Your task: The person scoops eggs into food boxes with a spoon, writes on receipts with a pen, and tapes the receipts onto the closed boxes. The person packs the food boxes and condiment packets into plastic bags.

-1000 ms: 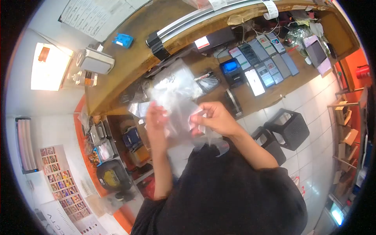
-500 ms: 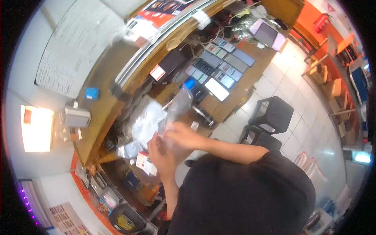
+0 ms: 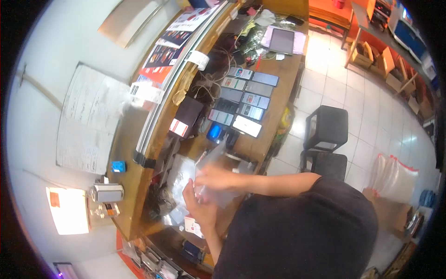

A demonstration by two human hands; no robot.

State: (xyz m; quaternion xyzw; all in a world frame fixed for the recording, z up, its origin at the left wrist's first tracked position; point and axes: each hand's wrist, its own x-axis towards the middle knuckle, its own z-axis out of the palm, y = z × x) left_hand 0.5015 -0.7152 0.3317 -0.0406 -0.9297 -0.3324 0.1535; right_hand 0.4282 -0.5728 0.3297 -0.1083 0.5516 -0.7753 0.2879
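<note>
Both hands are closed on a piece of clear plastic, perhaps a bag, [image 3: 214,152] over the wooden desk. My right hand [image 3: 217,177] pinches it from above, blurred by motion. Close below, my left hand [image 3: 199,205] grips the same plastic with bent fingers. More of the film spreads to the right beneath my right wrist. Beside the hands lies a pile of silvery clear plastic packets [image 3: 180,174]. A small white and red box [image 3: 193,226] rests just under my left hand. Whether anything sits inside the plastic cannot be made out.
Several phones [image 3: 251,111] lie in rows on the desk, near a blue object [image 3: 215,131]. Farther back is a tablet [image 3: 281,41]. A raised wooden counter [image 3: 139,204] borders the left side. Black stools [image 3: 326,128] stand on the tiled floor to the right.
My view has turned, so the desk and phones appear rotated and shifted left. The hands stay close together on the plastic, which now spreads wider below my right wrist.
</note>
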